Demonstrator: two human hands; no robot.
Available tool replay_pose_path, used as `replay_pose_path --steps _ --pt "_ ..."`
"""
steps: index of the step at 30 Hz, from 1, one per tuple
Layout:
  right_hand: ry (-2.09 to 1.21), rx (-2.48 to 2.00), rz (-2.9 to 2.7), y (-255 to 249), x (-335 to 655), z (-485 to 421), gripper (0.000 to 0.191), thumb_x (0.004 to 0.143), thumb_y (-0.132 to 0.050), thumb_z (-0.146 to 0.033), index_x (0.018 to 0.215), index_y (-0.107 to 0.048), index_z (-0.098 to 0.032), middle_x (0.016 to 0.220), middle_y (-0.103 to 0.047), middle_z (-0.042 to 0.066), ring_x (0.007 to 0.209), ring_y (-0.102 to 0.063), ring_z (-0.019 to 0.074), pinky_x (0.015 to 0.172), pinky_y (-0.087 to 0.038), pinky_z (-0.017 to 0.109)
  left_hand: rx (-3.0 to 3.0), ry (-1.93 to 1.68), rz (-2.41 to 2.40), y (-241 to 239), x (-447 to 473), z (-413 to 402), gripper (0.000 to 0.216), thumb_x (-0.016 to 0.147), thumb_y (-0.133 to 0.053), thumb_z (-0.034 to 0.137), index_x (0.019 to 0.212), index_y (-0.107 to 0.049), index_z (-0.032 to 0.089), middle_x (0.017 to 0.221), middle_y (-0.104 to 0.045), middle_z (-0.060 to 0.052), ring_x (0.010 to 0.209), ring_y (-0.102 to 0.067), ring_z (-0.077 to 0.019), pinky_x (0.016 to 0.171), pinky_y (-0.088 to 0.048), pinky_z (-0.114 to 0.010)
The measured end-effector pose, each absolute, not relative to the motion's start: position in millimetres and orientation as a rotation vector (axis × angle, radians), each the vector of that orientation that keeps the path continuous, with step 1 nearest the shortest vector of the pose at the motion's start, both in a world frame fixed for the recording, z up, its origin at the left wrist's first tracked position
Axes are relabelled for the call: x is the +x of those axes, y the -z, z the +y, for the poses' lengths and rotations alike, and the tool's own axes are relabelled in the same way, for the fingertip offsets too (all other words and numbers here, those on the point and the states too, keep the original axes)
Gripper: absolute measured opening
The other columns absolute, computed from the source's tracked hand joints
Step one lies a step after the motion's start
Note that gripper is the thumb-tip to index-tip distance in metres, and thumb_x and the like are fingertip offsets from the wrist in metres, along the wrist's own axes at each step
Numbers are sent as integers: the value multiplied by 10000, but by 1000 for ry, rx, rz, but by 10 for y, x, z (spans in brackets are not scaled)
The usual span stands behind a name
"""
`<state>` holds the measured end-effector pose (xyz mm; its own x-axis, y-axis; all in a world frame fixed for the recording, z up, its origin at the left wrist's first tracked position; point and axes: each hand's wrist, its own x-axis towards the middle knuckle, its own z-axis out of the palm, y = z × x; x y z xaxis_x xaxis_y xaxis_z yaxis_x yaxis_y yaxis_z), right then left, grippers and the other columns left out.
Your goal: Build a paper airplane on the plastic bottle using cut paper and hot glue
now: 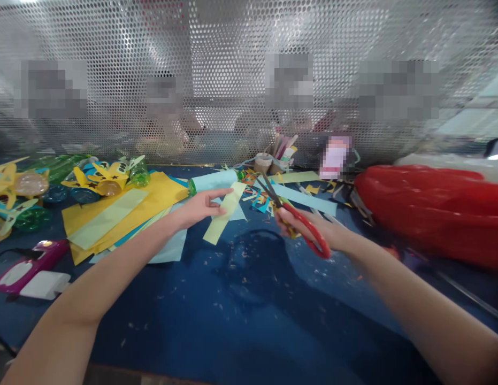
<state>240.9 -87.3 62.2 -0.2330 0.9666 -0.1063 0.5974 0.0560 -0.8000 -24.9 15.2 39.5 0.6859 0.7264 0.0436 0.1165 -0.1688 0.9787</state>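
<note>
My left hand (200,207) pinches a pale green paper strip (223,214) at its left edge, with the strip slanting over the blue tabletop. In my right hand (308,227) is a pair of scissors (300,219) with red handles. Its dark blades are parted and point up and away to the left, to the right of the strip and apart from it. Behind the strip lie a light blue paper piece (236,210) and a rolled light blue sheet (212,181). Small coloured paper scraps (261,202) are heaped near the blades.
Yellow sheets (160,190) and another green strip (108,219) lie to the left, beside cut plastic bottles (140,174). A magenta device (40,262) sits at front left. A red plastic bag (425,208) bulks at right. Perforated metal (228,64) stands behind the table; cups hold sticks (283,145).
</note>
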Motion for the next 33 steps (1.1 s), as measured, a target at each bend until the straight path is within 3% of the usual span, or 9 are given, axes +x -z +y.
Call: replay_pose_path --steps 4,6,11,15,23,33 --pt "-1249 -1580 -1990 -717 2322 -973 525 877 -295 -660 656 -430 -203 577 -490 -10 531 -490 123 586 -460 286 1751 -683 695 -436 -275 185 654 714 -688 218 1338 -493 253 1331 -537 -87 870 -594 -138 814 -480 -324" --pt "-1261 -1629 -2000 -755 2318 -1012 524 882 -295 -653 650 -429 -203 575 -498 -9 514 -499 124 554 -443 275 1760 -694 690 -461 -285 181 661 712 -690 214 1340 -487 256 1376 -495 -85 851 -581 -125 821 -482 -328" --pt "-1224 -1751 -2070 -821 2264 -1091 527 859 -359 -660 633 -461 -195 553 -523 2 501 -519 135 526 -419 262 1865 -632 670 -497 -305 136 680 755 -672 242 1388 -424 243 1081 -658 -74 779 -570 -136 740 -486 -314" --pt "-1222 -1800 -2034 -787 2202 -1114 576 836 -338 -708 626 -465 -187 532 -531 9 486 -532 133 513 -410 248 1894 -535 678 -520 -290 77 707 745 -684 252 1396 -411 277 888 -674 -25 667 -548 -115 677 -469 -288" --pt "-1193 -1843 -2003 -708 2152 -1120 576 826 -353 -719 659 -471 -181 556 -530 4 463 -514 118 485 -406 238 1755 -458 589 -543 -237 6 718 722 -688 195 1385 -424 268 1062 -671 -54 729 -572 -97 765 -470 -298" --pt "-1175 -1845 -2007 -700 2134 -1106 546 825 -389 -699 673 -464 -180 564 -529 5 458 -514 115 472 -402 231 1711 -448 576 -534 -237 10 709 715 -693 170 1371 -442 269 1091 -660 -57 757 -588 -95 784 -476 -302"
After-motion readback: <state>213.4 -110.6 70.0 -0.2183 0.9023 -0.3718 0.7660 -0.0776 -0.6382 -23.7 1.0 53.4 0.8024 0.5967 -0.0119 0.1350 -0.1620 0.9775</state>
